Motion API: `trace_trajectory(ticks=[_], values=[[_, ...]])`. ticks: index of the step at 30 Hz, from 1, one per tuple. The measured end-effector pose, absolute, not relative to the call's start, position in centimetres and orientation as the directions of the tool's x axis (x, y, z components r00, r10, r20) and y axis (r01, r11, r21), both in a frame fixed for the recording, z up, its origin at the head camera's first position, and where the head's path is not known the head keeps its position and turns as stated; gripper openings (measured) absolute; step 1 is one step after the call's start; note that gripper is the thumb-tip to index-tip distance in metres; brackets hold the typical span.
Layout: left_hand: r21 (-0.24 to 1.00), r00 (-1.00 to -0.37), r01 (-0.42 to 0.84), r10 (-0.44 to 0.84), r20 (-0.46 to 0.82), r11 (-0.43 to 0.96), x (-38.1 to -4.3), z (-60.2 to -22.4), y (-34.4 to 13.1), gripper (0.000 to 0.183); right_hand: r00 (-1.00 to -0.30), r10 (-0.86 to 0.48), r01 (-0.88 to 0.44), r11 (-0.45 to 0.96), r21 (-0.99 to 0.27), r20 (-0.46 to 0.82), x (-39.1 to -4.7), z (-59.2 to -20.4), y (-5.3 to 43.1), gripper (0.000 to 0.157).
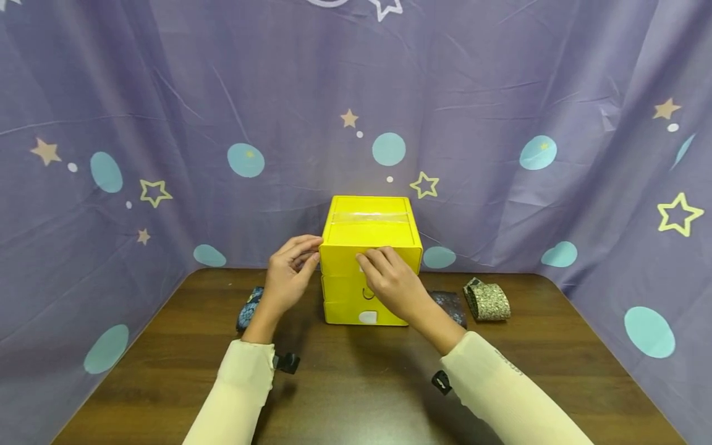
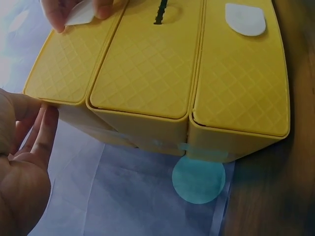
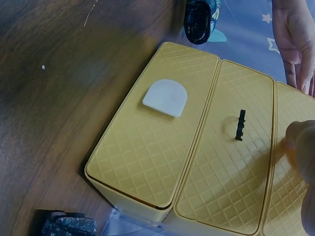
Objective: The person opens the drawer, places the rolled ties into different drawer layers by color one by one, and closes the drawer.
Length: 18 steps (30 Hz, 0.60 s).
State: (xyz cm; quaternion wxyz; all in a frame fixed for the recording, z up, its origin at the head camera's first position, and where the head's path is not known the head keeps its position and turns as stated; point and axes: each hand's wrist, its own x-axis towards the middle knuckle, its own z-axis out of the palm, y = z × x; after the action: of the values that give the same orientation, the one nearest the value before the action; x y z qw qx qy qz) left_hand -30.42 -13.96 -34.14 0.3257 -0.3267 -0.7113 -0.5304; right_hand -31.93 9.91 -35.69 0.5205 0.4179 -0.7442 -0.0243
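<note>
Purple cloth (image 1: 473,74) hung behind our yellow box (image 1: 369,233) on the table (image 1: 356,395). Our right grip (image 1: 394,281) pinched its top tab (image 2: 81,14); our left grip (image 1: 286,272), loosely apart, touched its side. One hard tug could tip it.

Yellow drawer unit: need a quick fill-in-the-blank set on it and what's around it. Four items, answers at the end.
1. The yellow drawer unit has ____ stacked drawers.
2. The right hand has its fingers at the front of the ____ drawer.
3. The tab on the bottom drawer is coloured ____.
4. In the head view, the gold-patterned roll lies to the ____ of the unit.

Missing words: three; top; white; right.
</note>
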Motion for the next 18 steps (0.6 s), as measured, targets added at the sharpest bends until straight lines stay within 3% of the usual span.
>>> trace_trajectory(ticks=[18], values=[[0.560,-0.582,0.809,0.116,0.805,0.175,-30.76,-34.53,-14.10,0.027,-0.090,-0.667,-0.581,0.638,0.505,0.739,-31.46,-35.66,10.08,0.021]])
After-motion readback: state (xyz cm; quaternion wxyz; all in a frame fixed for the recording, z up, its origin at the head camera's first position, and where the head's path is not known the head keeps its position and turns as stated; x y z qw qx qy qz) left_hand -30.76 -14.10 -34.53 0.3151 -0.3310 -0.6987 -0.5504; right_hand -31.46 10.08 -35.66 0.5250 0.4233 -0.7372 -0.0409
